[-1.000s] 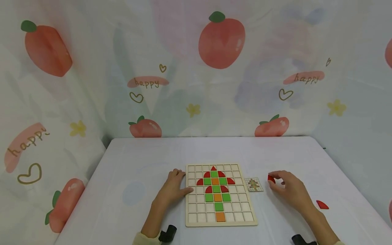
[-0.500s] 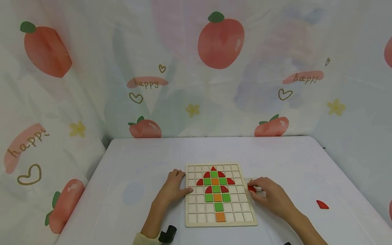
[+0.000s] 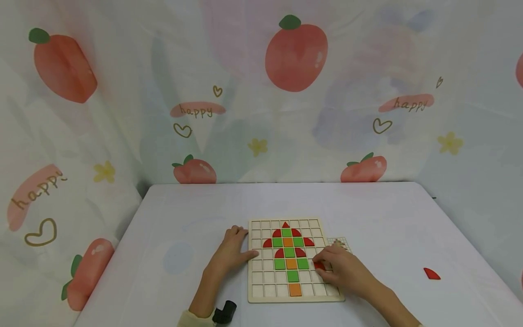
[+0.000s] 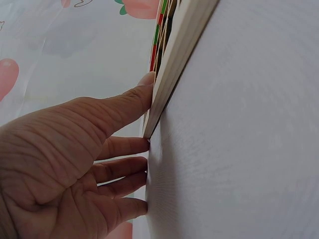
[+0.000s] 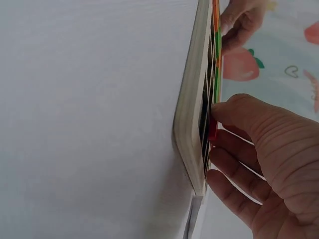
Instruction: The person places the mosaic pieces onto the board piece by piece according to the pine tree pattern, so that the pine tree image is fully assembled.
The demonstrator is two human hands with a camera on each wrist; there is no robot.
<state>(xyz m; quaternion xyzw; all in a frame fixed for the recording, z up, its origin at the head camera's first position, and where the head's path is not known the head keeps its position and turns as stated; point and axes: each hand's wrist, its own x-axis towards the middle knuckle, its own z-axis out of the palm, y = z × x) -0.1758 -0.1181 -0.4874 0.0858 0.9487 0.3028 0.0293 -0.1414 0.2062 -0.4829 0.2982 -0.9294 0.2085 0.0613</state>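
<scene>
A wooden grid board lies on the table, with red, green and orange pieces forming a tree shape in its cells. My right hand pinches a red quarter-circle piece over the right part of the board, just right of a green square. In the right wrist view the red piece is between thumb and fingers at the board's surface. My left hand rests at the left edge, thumb on the rim. The left wrist view shows its other fingers fairly straight, tips against the table.
A small pattern card lies against the board's right side, partly covered by the right hand. Another red quarter-circle piece lies farther right on the white table. Printed cloth hangs behind and beside the table.
My right hand has carried the red piece leftward from the bare table, past the card, to over the board's right columns. The left hand has stayed in place.
</scene>
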